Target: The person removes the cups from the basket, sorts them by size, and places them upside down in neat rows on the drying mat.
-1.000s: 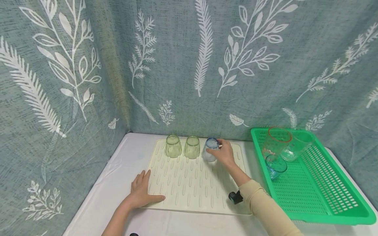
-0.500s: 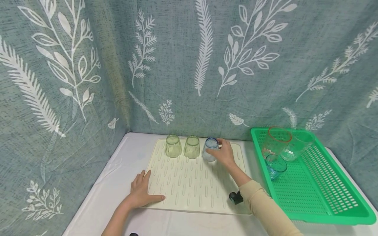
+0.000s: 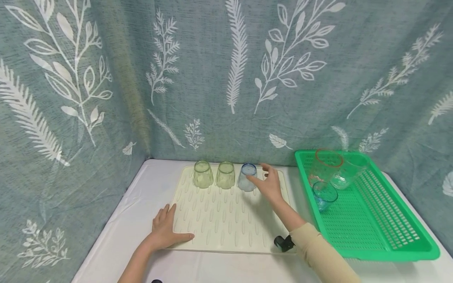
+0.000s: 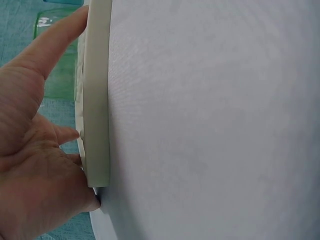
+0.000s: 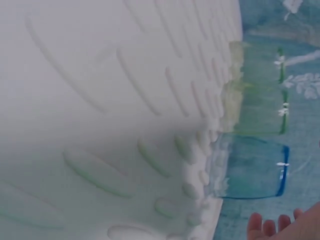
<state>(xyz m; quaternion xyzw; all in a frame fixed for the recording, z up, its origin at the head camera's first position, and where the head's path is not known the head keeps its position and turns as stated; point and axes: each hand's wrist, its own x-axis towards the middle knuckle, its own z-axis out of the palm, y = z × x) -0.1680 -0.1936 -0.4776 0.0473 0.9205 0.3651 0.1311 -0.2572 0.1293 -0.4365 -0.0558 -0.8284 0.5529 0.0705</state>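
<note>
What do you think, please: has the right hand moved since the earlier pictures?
Yes: in the head view, the right hand has shifted slightly rightward relative to the blue glass.

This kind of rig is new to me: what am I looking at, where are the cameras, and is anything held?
There is no robot, just a person's two bare hands. The wide picture comes from a camera on the head, the close ones from cameras on each wrist. On a white surface lies a cream ridged mat with two green glasses and a blue-rimmed glass in a row. To the right, a green basket holds a red-rimmed glass, a clear glass and a blue glass. The left hand rests at the mat's left edge; the right hand is open beside the blue-rimmed glass. Neither seems to hold anything.
</note>
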